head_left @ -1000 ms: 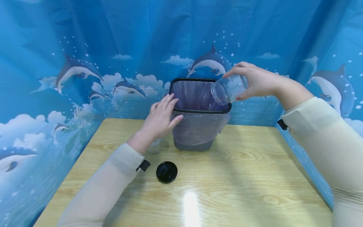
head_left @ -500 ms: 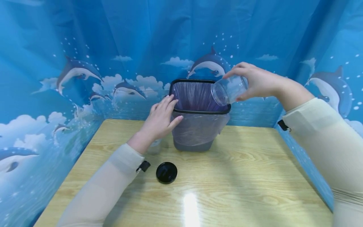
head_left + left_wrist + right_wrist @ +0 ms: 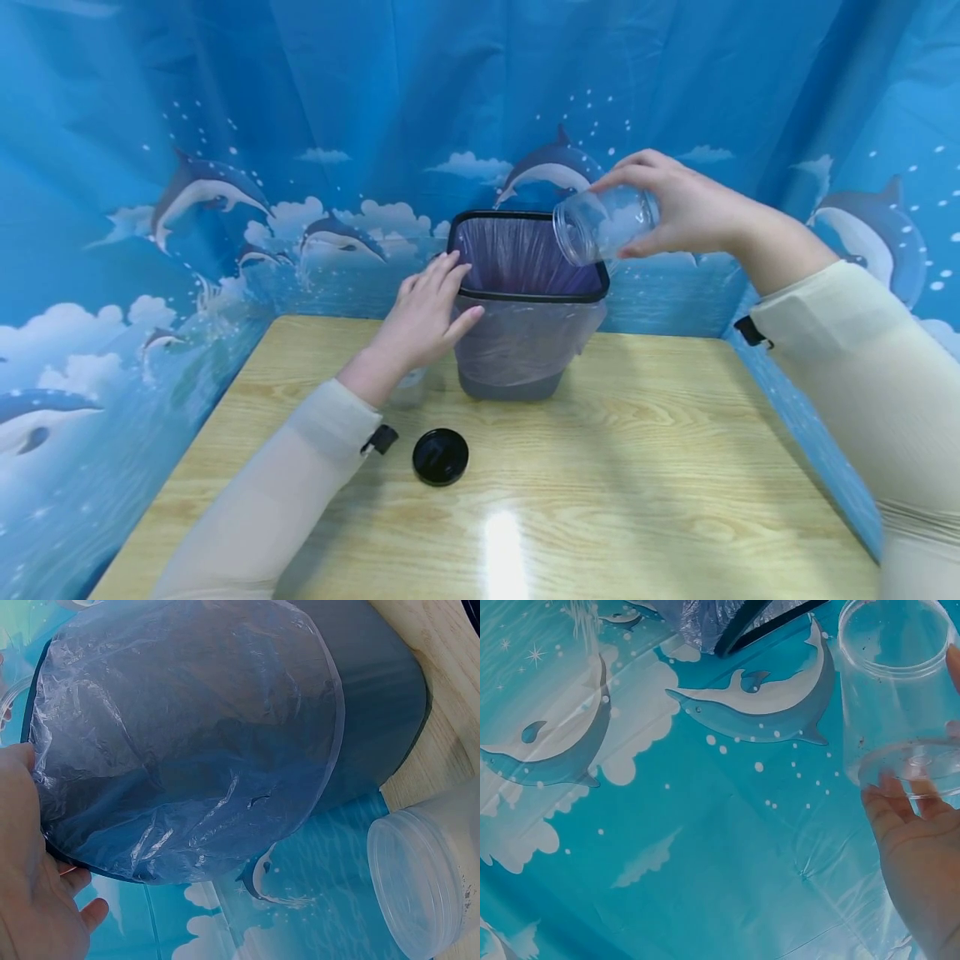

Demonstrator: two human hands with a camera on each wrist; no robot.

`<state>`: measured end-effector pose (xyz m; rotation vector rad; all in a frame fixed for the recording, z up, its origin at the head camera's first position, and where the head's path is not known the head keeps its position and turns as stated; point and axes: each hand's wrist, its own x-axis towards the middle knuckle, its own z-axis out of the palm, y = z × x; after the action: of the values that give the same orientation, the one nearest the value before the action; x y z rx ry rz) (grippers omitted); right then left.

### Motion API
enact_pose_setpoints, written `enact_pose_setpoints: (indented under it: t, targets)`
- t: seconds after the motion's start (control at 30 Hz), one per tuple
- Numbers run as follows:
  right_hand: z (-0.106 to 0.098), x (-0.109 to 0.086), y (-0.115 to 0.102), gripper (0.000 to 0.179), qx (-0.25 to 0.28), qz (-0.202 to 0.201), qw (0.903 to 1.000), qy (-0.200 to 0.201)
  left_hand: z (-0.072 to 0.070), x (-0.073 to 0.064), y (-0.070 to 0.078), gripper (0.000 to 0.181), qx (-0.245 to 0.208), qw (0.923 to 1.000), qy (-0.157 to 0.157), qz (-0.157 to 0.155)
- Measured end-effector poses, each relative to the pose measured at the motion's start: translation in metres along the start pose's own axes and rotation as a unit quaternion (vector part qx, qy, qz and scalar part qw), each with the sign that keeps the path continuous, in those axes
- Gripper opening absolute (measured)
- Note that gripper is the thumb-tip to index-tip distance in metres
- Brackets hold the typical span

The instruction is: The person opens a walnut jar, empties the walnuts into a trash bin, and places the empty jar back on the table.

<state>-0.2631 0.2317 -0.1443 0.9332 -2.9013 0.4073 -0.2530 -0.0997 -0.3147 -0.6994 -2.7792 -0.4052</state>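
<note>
A clear plastic jar (image 3: 618,218) lies on its side in the air at the bin's right rim, its open mouth facing left over the opening. My right hand (image 3: 686,204) grips it near the base, thumb below and fingers above. Only a few tiny specks show on the walls of the jar (image 3: 896,705) in the right wrist view. My left hand (image 3: 423,312) holds the left front corner of the grey trash bin (image 3: 513,390), thumb against the front and fingers along the side. A thin translucent bag (image 3: 187,750) lines the bin and folds down outside its black rim (image 3: 532,297).
A second clear jar (image 3: 416,881) stands on the table beside the bin, partly behind my left wrist in the head view. A round black lid (image 3: 440,457) lies on the wooden table (image 3: 637,467). Blue dolphin-print curtains (image 3: 337,100) hang close behind the bin and along both sides.
My right hand has risen slightly with the jar, which has turned from mouth-down to nearly level. The left hand and bin stay in place.
</note>
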Motion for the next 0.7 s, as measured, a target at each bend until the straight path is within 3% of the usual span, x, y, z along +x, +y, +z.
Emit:
enact_pose_setpoints:
  t: [0.1, 0.33, 0.7]
  targets:
    - [0.002, 0.0, 0.002, 0.079, 0.015, 0.002, 0.9999, 0.008, 0.0, 0.0, 0.0, 0.076, 0.0, 1.0, 0.0, 0.0]
    - [0.014, 0.002, 0.012, 0.078, -0.035, 0.03, 0.996, -0.077, 0.0, 0.001, 0.0, 0.076, 0.004, 1.0, 0.0, 0.002]
    - [0.015, 0.004, 0.012, 0.078, -0.037, 0.025, 0.9961, -0.077, 0.0, 0.0, 0.0, 0.077, 0.005, 1.0, 0.001, 0.002]
